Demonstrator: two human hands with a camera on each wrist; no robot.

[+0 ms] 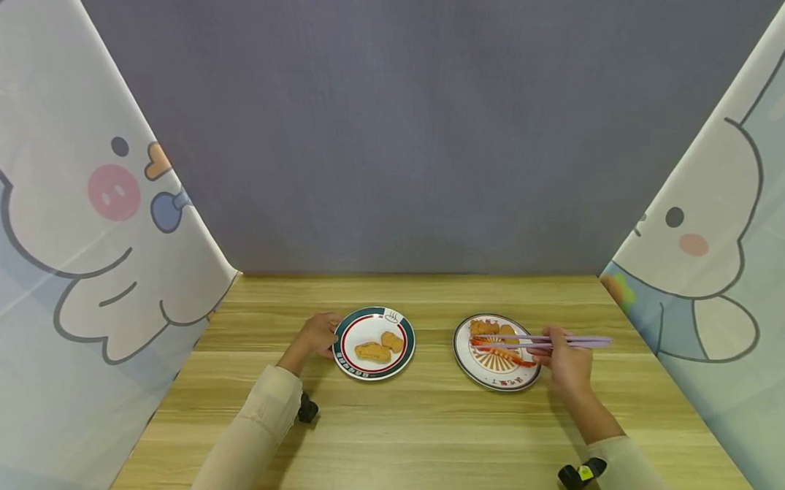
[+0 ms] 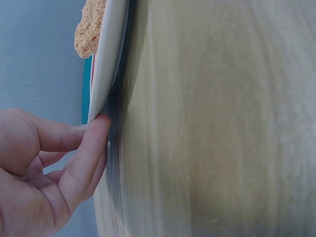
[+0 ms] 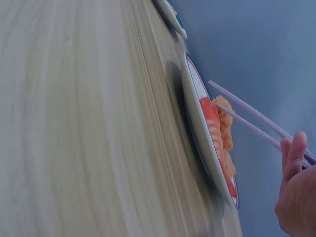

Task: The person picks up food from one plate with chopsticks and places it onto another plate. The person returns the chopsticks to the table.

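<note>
My left hand (image 1: pixel 319 334) pinches the left edge of a plate with a dark green rim (image 1: pixel 408 350). In the left wrist view, thumb and finger meet at the plate's edge (image 2: pixel 101 94). Two golden fried chicken pieces (image 1: pixel 373 352) lie on it. A pair of light purple chopsticks (image 1: pixel 589 341) is held in my right hand (image 1: pixel 570 369). Their tips reach over a second white plate (image 1: pixel 465 353), slightly apart, near the food. That plate carries a red-and-orange shrimp (image 3: pixel 213 129) and several fried pieces (image 3: pixel 225 121).
Both plates stand on a wood-grain table (image 1: pixel 401 435), with a gap between them. A grey backdrop (image 1: pixel 400 128) rises behind the table. Cartoon-printed panels (image 1: pixel 41 180) stand along both sides.
</note>
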